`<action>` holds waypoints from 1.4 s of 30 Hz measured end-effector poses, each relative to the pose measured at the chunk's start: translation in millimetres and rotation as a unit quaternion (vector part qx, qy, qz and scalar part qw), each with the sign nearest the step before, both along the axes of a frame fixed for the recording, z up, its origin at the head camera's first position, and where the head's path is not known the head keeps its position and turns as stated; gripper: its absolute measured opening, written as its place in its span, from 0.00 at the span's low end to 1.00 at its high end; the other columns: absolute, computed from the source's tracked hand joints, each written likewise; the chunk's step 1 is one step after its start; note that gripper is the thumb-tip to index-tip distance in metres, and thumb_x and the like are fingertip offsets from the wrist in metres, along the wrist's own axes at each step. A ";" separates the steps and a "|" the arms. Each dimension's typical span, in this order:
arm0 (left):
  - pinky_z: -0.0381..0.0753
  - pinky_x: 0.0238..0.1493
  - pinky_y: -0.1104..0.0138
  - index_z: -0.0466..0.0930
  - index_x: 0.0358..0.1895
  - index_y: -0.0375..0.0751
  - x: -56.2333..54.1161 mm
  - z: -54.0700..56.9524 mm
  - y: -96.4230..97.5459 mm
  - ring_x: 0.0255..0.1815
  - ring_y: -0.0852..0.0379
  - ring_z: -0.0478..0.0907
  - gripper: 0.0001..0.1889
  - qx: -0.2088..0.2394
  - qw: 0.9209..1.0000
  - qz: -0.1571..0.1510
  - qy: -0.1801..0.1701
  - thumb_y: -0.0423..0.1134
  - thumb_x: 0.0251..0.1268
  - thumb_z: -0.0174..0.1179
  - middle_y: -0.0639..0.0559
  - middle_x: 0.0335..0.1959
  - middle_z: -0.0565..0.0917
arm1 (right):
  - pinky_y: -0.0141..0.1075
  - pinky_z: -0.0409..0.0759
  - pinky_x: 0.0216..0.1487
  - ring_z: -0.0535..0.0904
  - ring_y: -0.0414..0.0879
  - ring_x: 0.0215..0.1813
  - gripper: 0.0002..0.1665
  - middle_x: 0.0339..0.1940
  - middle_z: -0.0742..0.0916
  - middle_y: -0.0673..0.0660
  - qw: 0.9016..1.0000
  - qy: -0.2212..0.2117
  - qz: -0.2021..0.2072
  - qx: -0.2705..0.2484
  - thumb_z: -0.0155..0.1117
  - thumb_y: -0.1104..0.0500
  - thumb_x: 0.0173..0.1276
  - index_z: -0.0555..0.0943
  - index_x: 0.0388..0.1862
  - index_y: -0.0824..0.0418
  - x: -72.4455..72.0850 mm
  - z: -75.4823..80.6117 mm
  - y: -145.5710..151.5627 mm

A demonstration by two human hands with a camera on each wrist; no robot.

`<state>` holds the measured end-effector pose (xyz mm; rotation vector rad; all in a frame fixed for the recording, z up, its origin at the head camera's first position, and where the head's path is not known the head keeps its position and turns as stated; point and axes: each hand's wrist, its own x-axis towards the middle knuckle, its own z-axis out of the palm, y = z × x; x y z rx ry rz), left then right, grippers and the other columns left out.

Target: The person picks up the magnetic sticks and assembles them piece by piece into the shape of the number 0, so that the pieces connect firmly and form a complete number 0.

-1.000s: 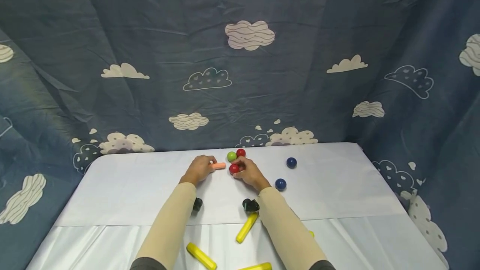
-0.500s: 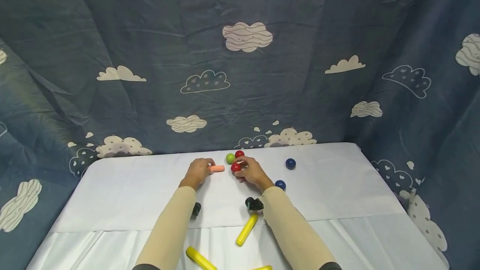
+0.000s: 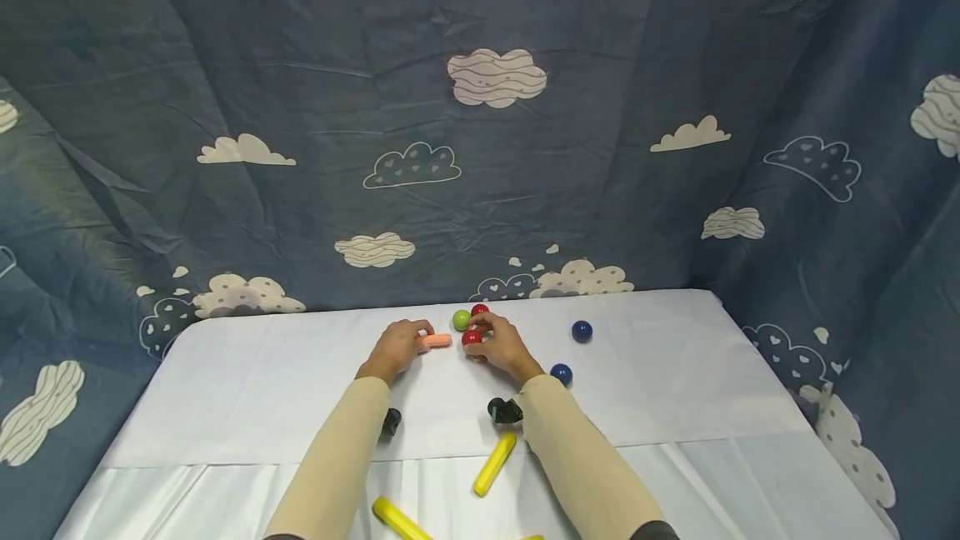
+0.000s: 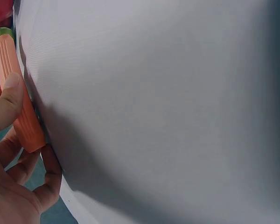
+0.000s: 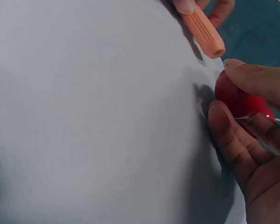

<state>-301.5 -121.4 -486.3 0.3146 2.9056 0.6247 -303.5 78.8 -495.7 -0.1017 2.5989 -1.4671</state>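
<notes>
My left hand pinches an orange ridged stick between thumb and fingers, its free end pointing right. In the left wrist view the thumb lies along the ridges of the orange stick. A glossy red ball is held in my right hand, just right of the stick's tip. The right wrist view has thumb and fingers on opposite sides of this red ball, with a small gap to the stick. Behind it sit a green ball and a second red ball, partly hidden by my right hand.
Two dark blue balls lie right of my right hand. Several yellow sticks lie toward the front of the white-covered table. A dark cloud-print curtain hangs behind and at the sides.
My right hand has shifted the red ball slightly right and back, so the gap to the orange stick is a little wider. My left hand keeps its hold, nearly still.
</notes>
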 end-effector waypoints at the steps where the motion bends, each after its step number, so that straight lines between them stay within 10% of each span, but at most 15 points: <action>1: 0.72 0.55 0.55 0.80 0.49 0.48 0.1 -0.2 -0.3 0.44 0.51 0.75 0.11 0.003 1.000 -0.001 -0.002 0.36 0.64 0.62 0.50 0.36 0.80 | 0.39 0.79 0.45 0.77 0.51 0.48 0.21 0.46 0.83 0.58 1.000 0.005 -0.001 0.007 0.74 0.65 0.55 0.80 0.48 0.61 0.1 -0.2 -0.8; 42: 0.74 0.50 0.56 0.82 0.45 0.47 -5.9 1.7 -4.7 0.40 0.53 0.74 0.10 0.087 0.995 0.001 -0.050 0.41 0.61 0.66 0.50 0.38 0.80 | 0.32 0.78 0.30 0.76 0.44 0.29 0.21 0.42 0.84 0.58 0.999 0.004 -0.034 -0.034 0.74 0.64 0.56 0.82 0.50 0.64 4.8 -8.1 -9.2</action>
